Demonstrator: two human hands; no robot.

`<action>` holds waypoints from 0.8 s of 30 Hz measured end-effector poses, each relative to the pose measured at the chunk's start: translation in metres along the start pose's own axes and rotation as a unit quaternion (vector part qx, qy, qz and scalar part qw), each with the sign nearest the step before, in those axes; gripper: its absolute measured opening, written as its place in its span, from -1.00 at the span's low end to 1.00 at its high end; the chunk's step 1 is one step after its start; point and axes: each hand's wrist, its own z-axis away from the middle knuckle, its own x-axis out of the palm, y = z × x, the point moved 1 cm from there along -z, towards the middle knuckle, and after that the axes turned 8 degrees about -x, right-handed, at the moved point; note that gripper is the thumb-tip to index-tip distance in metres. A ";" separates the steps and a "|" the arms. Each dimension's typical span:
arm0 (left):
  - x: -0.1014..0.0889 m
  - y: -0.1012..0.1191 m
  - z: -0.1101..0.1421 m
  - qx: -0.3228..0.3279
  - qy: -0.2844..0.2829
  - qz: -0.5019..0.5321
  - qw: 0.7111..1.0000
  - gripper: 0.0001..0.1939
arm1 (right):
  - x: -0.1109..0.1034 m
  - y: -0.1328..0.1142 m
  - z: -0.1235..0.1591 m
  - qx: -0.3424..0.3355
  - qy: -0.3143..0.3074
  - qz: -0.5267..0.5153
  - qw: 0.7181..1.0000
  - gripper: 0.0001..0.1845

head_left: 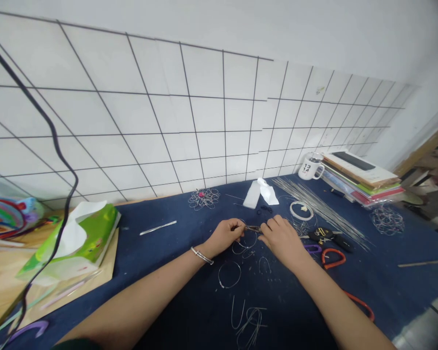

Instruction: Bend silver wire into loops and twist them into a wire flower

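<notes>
In the head view, my left hand [223,237] wears a silver bangle [202,255] at the wrist. Its thumb and fingers pinch a thin wire loop [245,247] that hangs over the blue cloth. Across from it, my right hand [282,239] is closed around small pliers [254,228], whose jaws meet the wire by the left fingertips. Just below lies a separate wire ring [229,275] with small beads on its lower edge. Nearer me are a bent U of wire [238,313] and a tangle of cut wires [253,323].
Straight wires [314,206] lie in a bundle at the back right, near a white mug [309,167] and stacked books [361,177]. Red-handled tools [333,258] rest right of my forearm. A green tissue pack [95,233] stands left, with a black cable [60,150] before it.
</notes>
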 end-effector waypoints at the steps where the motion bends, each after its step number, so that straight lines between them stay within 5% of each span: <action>1: 0.000 0.000 0.000 0.001 -0.001 0.000 1.000 -0.79 | 0.000 0.000 0.000 -0.001 0.000 -0.001 1.000 -0.81; 24: -0.005 0.005 0.000 0.020 -0.006 -0.034 0.999 -0.79 | -0.008 0.005 0.001 0.001 0.000 -0.019 1.000 -0.79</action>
